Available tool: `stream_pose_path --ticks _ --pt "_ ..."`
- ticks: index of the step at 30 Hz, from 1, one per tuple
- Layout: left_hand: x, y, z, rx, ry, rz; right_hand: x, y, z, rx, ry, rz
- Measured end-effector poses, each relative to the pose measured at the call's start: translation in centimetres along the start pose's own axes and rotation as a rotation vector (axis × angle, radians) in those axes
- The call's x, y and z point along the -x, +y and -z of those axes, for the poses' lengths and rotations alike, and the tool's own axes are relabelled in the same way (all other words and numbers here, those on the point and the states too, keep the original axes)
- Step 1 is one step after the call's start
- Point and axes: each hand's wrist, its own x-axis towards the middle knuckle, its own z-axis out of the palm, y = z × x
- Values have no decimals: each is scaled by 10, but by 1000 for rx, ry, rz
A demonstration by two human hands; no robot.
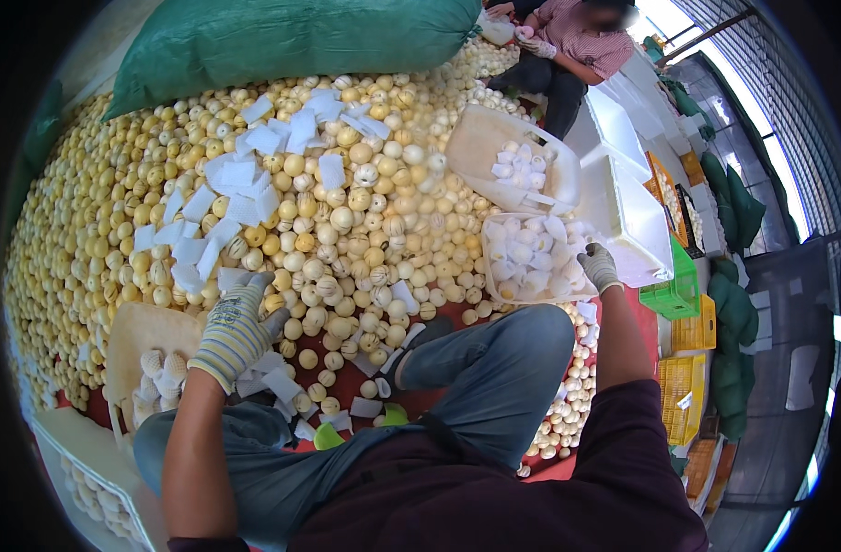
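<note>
My left hand (234,329), in a striped knitted glove, reaches over the edge of a heap of small round pale-yellow fruits (342,219), some with dark stripes. Its fingers are stretched out and its thumb stands apart, close to a white foam net sleeve (229,278); I see nothing held. On the right, my gloved right hand (600,265) is beside a plastic tub (490,267) of white-wrapped fruits (528,250). Its fingers are slightly bent and apart, with nothing visible between them. More foam sleeves (241,175) lie scattered on the heap.
A beige tub (131,336) with net-wrapped fruits stands at my left, near a white foam box (89,442). Another tub (471,138), white foam boxes (637,221) and green (673,285) and yellow crates (680,386) line the right. A green sack (292,41) and a seated person (568,55) are beyond.
</note>
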Motion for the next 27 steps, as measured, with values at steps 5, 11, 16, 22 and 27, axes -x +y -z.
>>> stream_pose_path --ticks 5,11,16,22,27 --pt "5 0 6 -29 26 -41 5 -52 -16 7 -192 240" --pt "5 -10 21 -102 73 33 38 -180 -50 -119 -310 509" --pt "10 -17 40 -83 131 48 133 -301 -141 59 -672 828" --pt "22 -20 54 -157 168 105 308 -392 -249 281 -991 992" --pt "22 -25 52 -156 162 125 357 -415 -345 168 -982 970"
